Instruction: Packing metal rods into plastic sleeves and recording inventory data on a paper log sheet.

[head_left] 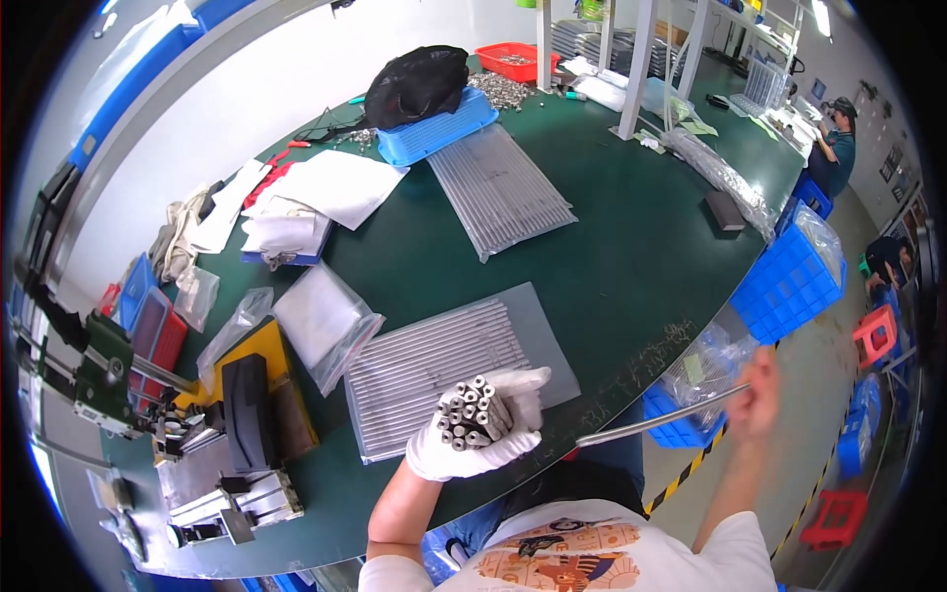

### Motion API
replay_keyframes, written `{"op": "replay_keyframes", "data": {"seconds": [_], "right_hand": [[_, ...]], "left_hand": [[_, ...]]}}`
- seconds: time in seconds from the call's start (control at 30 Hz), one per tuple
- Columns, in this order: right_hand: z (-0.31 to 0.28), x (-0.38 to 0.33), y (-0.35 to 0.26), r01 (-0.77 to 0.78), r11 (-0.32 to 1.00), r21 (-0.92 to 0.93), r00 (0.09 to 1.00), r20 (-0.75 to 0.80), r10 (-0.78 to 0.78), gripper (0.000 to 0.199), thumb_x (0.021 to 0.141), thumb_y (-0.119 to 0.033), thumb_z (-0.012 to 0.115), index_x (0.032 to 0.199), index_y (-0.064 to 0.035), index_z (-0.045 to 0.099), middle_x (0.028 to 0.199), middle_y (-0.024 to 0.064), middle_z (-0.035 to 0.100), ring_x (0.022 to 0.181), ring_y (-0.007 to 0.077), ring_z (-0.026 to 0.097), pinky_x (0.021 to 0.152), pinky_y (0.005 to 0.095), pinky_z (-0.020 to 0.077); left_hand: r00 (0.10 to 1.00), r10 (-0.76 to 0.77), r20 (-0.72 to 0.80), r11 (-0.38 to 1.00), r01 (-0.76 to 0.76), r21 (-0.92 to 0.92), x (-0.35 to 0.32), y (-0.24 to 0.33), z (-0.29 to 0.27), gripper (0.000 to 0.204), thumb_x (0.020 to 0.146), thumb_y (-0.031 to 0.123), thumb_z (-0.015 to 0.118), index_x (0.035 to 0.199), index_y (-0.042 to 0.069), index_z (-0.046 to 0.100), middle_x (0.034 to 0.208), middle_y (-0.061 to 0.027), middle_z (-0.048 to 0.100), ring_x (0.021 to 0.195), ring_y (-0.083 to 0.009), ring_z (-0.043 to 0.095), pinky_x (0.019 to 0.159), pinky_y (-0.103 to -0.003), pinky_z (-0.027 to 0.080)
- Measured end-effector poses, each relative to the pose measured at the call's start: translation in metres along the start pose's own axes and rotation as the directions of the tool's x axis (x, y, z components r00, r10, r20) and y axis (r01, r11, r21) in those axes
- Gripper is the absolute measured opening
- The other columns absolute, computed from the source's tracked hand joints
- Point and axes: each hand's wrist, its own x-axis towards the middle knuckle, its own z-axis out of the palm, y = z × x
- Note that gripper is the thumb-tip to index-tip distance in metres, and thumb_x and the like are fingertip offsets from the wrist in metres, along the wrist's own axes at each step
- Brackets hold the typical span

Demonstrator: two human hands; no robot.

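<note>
My left hand (478, 434), in a white glove, is closed round a bundle of short metal tubes (472, 409), their hollow ends facing up. It is above the near edge of a tray with metal rods (424, 370) lying side by side in rows. Off the table's edge on the right, my bare right hand (758, 395) grips one end of a long, slim metal rod (661, 419). The rod's other end points left, towards the table edge close to my left hand. Motion slightly smears the right hand.
A second ribbed tray (498, 187) lies farther back, beside a blue basket (439, 128) with a black bag on it. Clear plastic bags (326, 321) and a metal fixture (237, 503) are at left. Blue crates (789, 286) stand right of the table; a person (838, 153) sits beyond.
</note>
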Motion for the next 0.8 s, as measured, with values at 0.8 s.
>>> {"op": "replay_keyframes", "data": {"seconds": [0.8], "right_hand": [[0.118, -0.058, 0.088, -0.458, 0.816, -0.352, 0.798, 0.241, 0.552, 0.035, 0.092, -0.018, 0.045, 0.123, -0.0014, 0.042, 0.060, 0.0056, 0.054, 0.042, 0.0098, 0.045, 0.039, 0.0210, 0.0372]], "left_hand": [[0.959, -0.176, -0.221, 0.983, 0.183, 0.012, -0.005, 0.007, 0.027, 0.018, 0.073, 0.011, 0.074, 0.075, 0.005, 0.057, 0.070, -0.0028, 0.056, 0.061, -0.0145, 0.053, 0.057, -0.027, 0.044]]}}
